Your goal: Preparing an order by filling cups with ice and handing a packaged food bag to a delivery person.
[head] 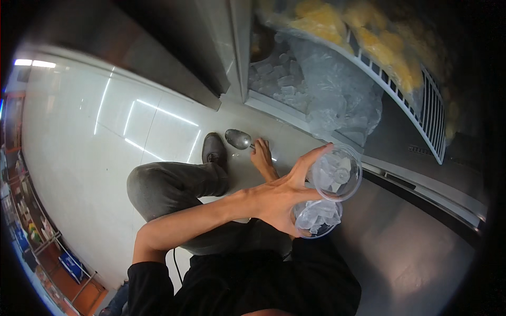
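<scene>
My left hand (290,193) reaches across my body and grips two clear plastic cups. The upper cup (352,179) holds ice pieces, its round rim facing up; the lower cup (319,219) also has chunks of ice in it. Beyond and below the left forearm is my right hand (261,155), low near the floor, its fingers around the handle of a metal scoop (238,139). The scoop's bowl is beside my dark shoe (214,148). Loose ice (286,79) and a clear plastic bag of ice (336,91) lie in the bottom of the open freezer.
A white wire rack (379,79) above the ice carries bags of yellow food (391,51). Metal doors (178,43) flank the opening. Light floor tiles (79,150) reflect ceiling lights. Stocked shelves (39,229) stand at far left, with part of another person's leg (116,302) near them.
</scene>
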The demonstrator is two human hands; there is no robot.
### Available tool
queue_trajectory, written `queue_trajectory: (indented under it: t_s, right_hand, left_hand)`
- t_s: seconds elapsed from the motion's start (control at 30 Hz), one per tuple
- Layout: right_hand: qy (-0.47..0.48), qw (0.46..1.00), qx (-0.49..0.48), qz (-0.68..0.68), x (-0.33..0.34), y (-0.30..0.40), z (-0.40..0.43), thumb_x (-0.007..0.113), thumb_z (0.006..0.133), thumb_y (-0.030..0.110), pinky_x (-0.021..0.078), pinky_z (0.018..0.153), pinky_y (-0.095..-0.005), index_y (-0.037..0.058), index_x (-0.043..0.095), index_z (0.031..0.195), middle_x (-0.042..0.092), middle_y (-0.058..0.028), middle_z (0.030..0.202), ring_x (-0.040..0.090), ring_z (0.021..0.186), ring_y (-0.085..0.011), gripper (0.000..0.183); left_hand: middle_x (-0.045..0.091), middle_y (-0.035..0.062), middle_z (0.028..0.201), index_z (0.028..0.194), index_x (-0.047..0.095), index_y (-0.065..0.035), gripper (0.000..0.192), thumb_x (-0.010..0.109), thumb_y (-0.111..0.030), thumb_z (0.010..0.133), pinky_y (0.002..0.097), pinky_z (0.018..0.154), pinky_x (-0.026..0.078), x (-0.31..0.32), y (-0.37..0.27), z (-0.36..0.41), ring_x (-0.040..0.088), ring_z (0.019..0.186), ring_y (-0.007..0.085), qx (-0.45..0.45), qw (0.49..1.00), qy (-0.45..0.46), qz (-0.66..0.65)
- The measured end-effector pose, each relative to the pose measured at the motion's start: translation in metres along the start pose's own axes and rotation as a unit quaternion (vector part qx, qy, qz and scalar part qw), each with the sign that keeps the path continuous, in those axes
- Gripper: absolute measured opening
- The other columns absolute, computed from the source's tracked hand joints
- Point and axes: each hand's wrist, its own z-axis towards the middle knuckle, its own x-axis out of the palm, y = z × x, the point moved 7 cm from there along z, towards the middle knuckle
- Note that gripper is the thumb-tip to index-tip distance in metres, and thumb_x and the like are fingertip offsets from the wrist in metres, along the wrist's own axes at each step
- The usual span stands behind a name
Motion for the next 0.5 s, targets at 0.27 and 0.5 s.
queue_trajectory:
  t_s: [0.27,0.5]
  right_hand:
    - [-0.261,0.926,0.002,0.272,-0.211,0.114,0.074,0.074,0.079,0.003,0.0506,0.083,-0.0411,-0.0028,0.06,0.116,0.056,-0.0183,0.113,0.058,0.095,-0.0334,0.039]
    - [-0.367,0.901,-0.002,0.233,-0.322,0.08,0.082,0.067,0.087,0.005,0.0477,0.07,-0.0325,-0.0005,0.065,0.111,0.062,-0.012,0.097,0.058,0.08,-0.0206,0.025]
  left_hand:
    - [-0.005,0.0292,0.16,0.134,0.064,-0.0138,0.081,0.093,-0.024,0.058,0.0497,0.121,0.026,0.012,-0.009,0.01,0.008,0.15,0.0498,0.008,0.999,0.039,-0.008]
    - [-0.004,0.028,0.16,0.131,0.066,-0.0152,0.079,0.094,-0.024,0.057,0.0502,0.12,0.029,0.024,-0.012,0.02,0.011,0.15,0.0484,0.022,0.994,0.084,0.068]
